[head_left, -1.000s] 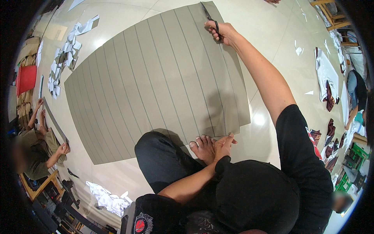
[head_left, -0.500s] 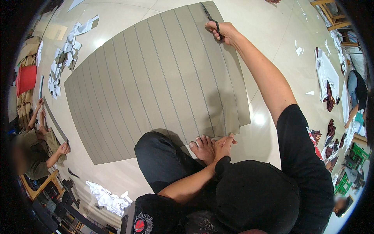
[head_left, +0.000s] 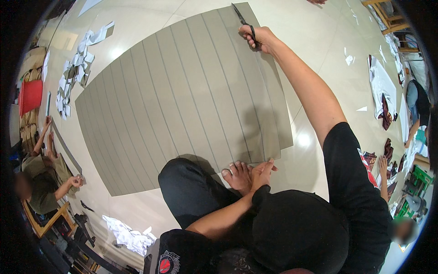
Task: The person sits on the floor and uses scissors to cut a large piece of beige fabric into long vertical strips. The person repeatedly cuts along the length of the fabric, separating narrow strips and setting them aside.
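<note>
A large grey-beige sheet [head_left: 173, 100] with dark parallel stripes lies on the floor before me. At its right side another layer of like colour [head_left: 281, 123] shows from beneath. My right hand [head_left: 255, 37] reaches to the far right end of the sheet and grips black-handled scissors [head_left: 241, 19], their blades pointing away at the far edge. At the near edge, my left hand [head_left: 263, 173] is closed near the corner, fingertips on the sheet's border; the exact grip is partly hidden. My bare foot [head_left: 238, 176] rests beside it, toes at the sheet's edge.
Paper-like scraps [head_left: 82, 59] lie at the far left, and a white crumpled heap [head_left: 127, 233] at the near left. A seated person [head_left: 41, 178] is on the left by a long dark strip [head_left: 66, 146]. White and maroon cloth pieces [head_left: 381, 89] lie at right.
My right hand and the scissors have shifted slightly left, and the sheet's stripes have moved a little left. The person at left has lowered a hand; another person's arm has appeared at right.
</note>
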`<act>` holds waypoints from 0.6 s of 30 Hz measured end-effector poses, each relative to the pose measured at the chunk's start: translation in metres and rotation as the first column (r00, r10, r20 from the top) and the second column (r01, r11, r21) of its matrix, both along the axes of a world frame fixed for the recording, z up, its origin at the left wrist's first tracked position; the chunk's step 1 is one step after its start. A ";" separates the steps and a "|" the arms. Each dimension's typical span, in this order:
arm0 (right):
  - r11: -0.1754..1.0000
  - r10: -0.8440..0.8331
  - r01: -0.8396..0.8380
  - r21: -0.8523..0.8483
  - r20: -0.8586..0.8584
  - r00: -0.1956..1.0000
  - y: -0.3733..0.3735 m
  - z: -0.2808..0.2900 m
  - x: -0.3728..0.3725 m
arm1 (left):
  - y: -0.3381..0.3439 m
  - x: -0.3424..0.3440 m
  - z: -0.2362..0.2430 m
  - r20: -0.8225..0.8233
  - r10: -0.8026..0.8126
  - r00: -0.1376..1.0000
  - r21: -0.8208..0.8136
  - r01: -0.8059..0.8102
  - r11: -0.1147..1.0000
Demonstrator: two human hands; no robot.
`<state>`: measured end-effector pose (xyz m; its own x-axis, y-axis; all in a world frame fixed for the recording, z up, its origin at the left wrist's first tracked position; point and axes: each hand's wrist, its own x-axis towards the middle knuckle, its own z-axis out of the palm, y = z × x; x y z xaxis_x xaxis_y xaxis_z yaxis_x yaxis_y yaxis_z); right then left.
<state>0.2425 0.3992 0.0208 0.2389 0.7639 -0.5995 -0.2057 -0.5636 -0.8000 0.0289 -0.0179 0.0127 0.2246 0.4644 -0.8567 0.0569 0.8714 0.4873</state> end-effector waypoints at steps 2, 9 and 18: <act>0.999 0.045 -0.042 -0.020 0.152 0.987 -0.003 -0.004 0.005 | -0.001 0.001 -0.002 0.042 -0.042 0.998 0.025 0.041 0.999; 0.963 0.249 -0.190 -0.191 0.901 0.356 -0.042 0.002 0.043 | 0.009 0.007 0.014 0.178 -0.236 0.955 0.157 0.209 0.965; 0.977 0.211 -0.010 -0.213 0.961 0.177 -0.103 0.001 0.157 | 0.103 -0.011 0.054 0.155 -0.150 0.977 0.476 0.059 0.877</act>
<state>0.3991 0.2958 0.0218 0.6246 0.7800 -0.0379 0.7566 -0.6165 -0.2180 0.0175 0.0849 0.0671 0.4242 0.7642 -0.4858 0.0061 0.5340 0.8455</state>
